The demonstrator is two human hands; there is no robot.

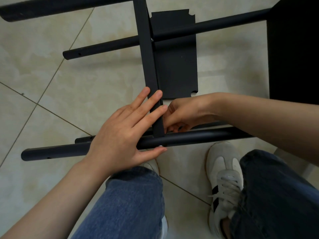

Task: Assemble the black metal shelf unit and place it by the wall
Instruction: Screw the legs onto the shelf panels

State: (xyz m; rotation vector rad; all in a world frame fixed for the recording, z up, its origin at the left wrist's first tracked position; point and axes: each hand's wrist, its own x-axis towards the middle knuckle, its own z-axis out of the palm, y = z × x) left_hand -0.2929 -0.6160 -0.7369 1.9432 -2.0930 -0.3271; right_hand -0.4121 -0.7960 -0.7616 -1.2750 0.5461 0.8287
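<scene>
Where bar (148,57) meets tube (198,137): between both hands, on floor (51,83).
Axes: tube crosswise, bar pointing away.
Left hand (120,135): flat, pressing both.
Right hand (181,114): nearer, curled behind bar; hold hidden.

I count four tubes: far tube (51,7), middle tube (112,45), near tube (198,138), fourth tube (82,140) behind it. One crossbar (148,62). Two panels: small panel (177,69), big panel (293,57). Two hands: left hand (120,135), right hand (186,114). Two shoes: left shoe (151,165), right shoe (224,178).
</scene>
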